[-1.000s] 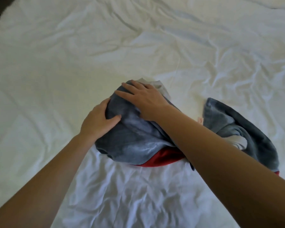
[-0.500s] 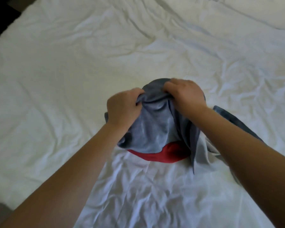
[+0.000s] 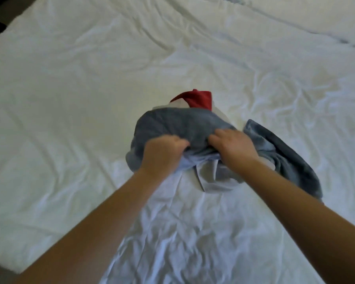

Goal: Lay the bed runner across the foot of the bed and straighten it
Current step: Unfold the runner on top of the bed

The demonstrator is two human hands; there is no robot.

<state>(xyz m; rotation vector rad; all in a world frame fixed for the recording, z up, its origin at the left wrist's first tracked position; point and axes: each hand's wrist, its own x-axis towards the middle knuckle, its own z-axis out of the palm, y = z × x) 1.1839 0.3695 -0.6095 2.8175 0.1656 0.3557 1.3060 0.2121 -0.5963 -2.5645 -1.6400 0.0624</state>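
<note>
Bed runner (image 3: 178, 124) rolled over, red side now farthest.
Left hand (image 3: 162, 154) and right hand (image 3: 234, 146) clutch its grey folds; unfolding barely begun.

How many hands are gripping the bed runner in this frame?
2. The left hand grips the bunched grey bed runner at its near edge. The right hand grips the same edge just to the right. No other hand is in view.

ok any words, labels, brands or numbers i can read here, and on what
None can be read.
The runner shows plain grey and red cloth, the sheet plain white.
The left hand and right hand grip the runner bunched, so a tag could lie hidden in the folds.
</note>
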